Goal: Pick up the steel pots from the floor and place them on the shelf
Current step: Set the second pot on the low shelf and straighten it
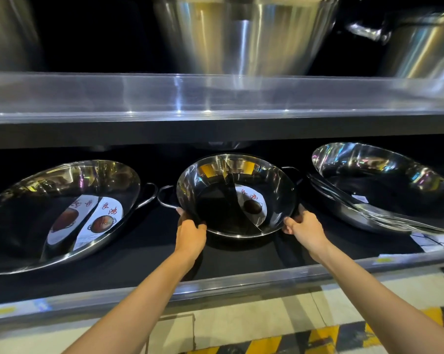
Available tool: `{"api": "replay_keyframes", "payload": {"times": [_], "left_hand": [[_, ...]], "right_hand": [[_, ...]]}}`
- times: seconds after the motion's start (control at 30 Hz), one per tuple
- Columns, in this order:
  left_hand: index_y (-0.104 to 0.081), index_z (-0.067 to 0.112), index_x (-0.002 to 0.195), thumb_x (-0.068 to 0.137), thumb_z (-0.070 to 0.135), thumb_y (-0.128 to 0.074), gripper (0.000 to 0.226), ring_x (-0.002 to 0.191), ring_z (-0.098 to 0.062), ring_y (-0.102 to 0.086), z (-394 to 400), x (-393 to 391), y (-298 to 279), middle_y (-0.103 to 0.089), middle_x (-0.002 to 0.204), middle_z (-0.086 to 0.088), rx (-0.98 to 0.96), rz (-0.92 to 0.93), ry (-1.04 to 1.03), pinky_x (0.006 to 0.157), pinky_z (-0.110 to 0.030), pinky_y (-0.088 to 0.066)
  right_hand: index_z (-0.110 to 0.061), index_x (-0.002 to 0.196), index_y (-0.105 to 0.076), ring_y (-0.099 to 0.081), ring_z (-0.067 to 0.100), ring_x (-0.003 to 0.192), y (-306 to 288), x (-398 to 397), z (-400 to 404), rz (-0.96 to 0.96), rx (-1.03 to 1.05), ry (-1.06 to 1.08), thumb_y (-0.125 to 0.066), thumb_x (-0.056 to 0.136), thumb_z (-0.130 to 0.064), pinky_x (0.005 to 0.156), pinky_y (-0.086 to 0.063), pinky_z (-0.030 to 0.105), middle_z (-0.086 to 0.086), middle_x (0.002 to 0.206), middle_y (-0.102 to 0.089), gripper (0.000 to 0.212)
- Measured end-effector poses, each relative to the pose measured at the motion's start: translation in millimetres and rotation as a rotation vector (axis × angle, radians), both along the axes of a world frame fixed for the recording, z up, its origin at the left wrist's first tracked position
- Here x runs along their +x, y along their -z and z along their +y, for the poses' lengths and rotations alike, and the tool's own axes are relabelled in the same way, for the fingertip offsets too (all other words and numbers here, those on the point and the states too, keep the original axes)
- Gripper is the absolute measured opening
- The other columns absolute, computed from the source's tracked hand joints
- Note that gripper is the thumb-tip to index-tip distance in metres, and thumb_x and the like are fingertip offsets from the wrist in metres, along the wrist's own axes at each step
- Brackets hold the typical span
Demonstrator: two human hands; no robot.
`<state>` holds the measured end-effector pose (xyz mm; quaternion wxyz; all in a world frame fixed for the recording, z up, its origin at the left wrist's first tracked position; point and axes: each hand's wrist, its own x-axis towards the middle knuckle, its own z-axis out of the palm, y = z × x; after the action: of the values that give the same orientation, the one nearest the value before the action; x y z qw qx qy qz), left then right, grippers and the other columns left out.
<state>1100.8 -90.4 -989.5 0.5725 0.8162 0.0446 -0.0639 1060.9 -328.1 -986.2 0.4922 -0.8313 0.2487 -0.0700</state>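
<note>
Left hand: my left hand [190, 232] is clamped on the near-left rim of the divided pot [237, 195], fingers curled over the edge, thumb side toward me.
Right hand: my right hand [303, 226] is clamped on the near-right rim of the same pot, fingers wrapped under the edge.
Divided pot: I see it in the middle of the lower shelf [241, 282], tilted so its open mouth faces me, its near rim low against the black shelf mat. A curved partition splits the bowl, and a paper label with red characters lies in the right half. A loop handle sticks out on each side.
Left pot: a wider pot [62, 213] leans the same way to the left, also divided, with a printed label inside; its right handle sits just beside the middle pot's left handle, though I cannot tell if they touch.
Right stack: a nested stack of pans [384, 187] leans on the right, near my right hand but apart from it.
Upper shelf: large steel pots [246, 34] stand on the upper shelf [215, 98], blurred.
Floor: pale floor [241, 323] with yellow and black striping at the near edge.
</note>
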Motion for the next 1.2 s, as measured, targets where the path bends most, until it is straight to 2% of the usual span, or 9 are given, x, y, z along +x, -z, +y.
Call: {"api": "replay_keyframes", "payload": {"times": [0.07,0.23,0.47,0.57,0.63,0.77,0.87,1.0,1.2], "left_hand": [[-0.005,0.022,0.147,0.090,-0.001,-0.042,0.072,0.128,-0.031,-0.044,7.1,7.2,-1.2,-0.016,0.157,-0.008,-0.065,0.021,0.048,0.108,-0.047,-0.041],[0.006,0.031,0.145,0.090,-0.002,-0.042,0.080,0.130,-0.028,-0.042,15.4,16.3,-5.0,-0.026,0.154,-0.007,-0.102,0.074,0.097,0.108,-0.048,-0.041],[-0.015,0.029,0.143,0.089,0.006,-0.050,0.068,0.125,-0.028,-0.048,10.7,5.8,-2.6,-0.037,0.148,-0.011,-0.085,0.011,0.125,0.108,-0.049,-0.041],[-0.011,0.028,0.144,0.088,0.009,-0.056,0.074,0.127,-0.027,-0.046,7.9,6.4,-2.5,-0.034,0.150,-0.011,-0.034,0.007,0.140,0.108,-0.041,-0.040],[-0.007,0.028,0.145,0.087,0.005,-0.055,0.079,0.128,-0.026,-0.046,8.9,9.4,-3.0,-0.036,0.149,-0.012,-0.049,0.027,0.136,0.108,-0.040,-0.039],[0.002,0.029,0.146,0.088,0.002,-0.053,0.084,0.130,-0.023,-0.044,11.3,10.1,-5.8,-0.032,0.152,-0.011,-0.039,0.071,0.149,0.110,-0.039,-0.037],[-0.001,0.029,0.146,0.088,0.003,-0.053,0.083,0.130,-0.024,-0.045,11.5,10.1,-7.5,-0.039,0.148,-0.010,-0.039,0.082,0.145,0.110,-0.040,-0.037],[-0.006,0.028,0.146,0.087,0.002,-0.054,0.080,0.127,-0.025,-0.049,11.6,9.7,-8.9,-0.051,0.138,-0.013,-0.047,0.095,0.136,0.109,-0.046,-0.040],[0.001,0.031,0.146,0.087,-0.001,-0.052,0.086,0.128,-0.026,-0.048,15.7,10.0,-11.4,-0.049,0.139,-0.013,-0.105,0.128,0.118,0.111,-0.046,-0.038]], "right_hand": [[-0.005,0.113,-0.053,-0.062,0.008,0.064,5.2,-1.6,2.2,-0.019,0.003,0.018,-0.056,0.090,-0.012,0.058,-0.041,0.020,0.002,0.070,-0.063,0.024],[-0.009,0.123,-0.046,-0.067,0.022,0.077,3.3,0.2,8.6,-0.055,0.039,0.007,-0.055,0.089,-0.009,0.074,-0.050,0.031,0.005,0.073,-0.063,0.035],[-0.007,0.122,-0.047,-0.058,0.012,0.064,-1.8,0.7,2.7,-0.014,0.026,-0.015,-0.055,0.089,-0.011,0.056,-0.040,0.021,0.002,0.073,-0.061,0.035],[-0.007,0.129,-0.041,-0.057,0.016,0.071,-4.5,3.0,-3.6,0.017,0.027,-0.035,-0.057,0.088,-0.011,0.075,-0.049,0.032,0.004,0.071,-0.060,0.045],[-0.007,0.122,-0.047,-0.059,0.020,0.078,-5.2,4.4,-4.7,0.028,0.023,-0.052,-0.059,0.087,-0.010,0.089,-0.048,0.040,0.006,0.073,-0.063,0.037],[-0.015,0.093,-0.055,-0.066,0.028,0.090,-8.1,4.1,-2.4,0.042,0.015,-0.060,-0.060,0.087,-0.010,0.093,-0.050,0.042,0.012,0.084,-0.069,0.010],[-0.022,0.074,-0.052,-0.065,0.027,0.088,-8.6,5.3,-3.1,0.059,-0.011,-0.060,-0.060,0.087,-0.011,0.091,-0.049,0.041,0.008,0.078,-0.066,0.019],[-0.012,0.083,-0.055,-0.059,0.023,0.081,-10.0,4.7,-2.4,0.067,0.003,-0.063,-0.060,0.087,-0.011,0.091,-0.047,0.042,0.008,0.073,-0.063,0.006],[-0.010,0.098,-0.054,-0.061,0.023,0.083,-11.7,2.5,3.2,0.069,0.004,-0.073,-0.060,0.088,-0.010,0.090,-0.049,0.041,0.007,0.077,-0.064,0.012]]}}
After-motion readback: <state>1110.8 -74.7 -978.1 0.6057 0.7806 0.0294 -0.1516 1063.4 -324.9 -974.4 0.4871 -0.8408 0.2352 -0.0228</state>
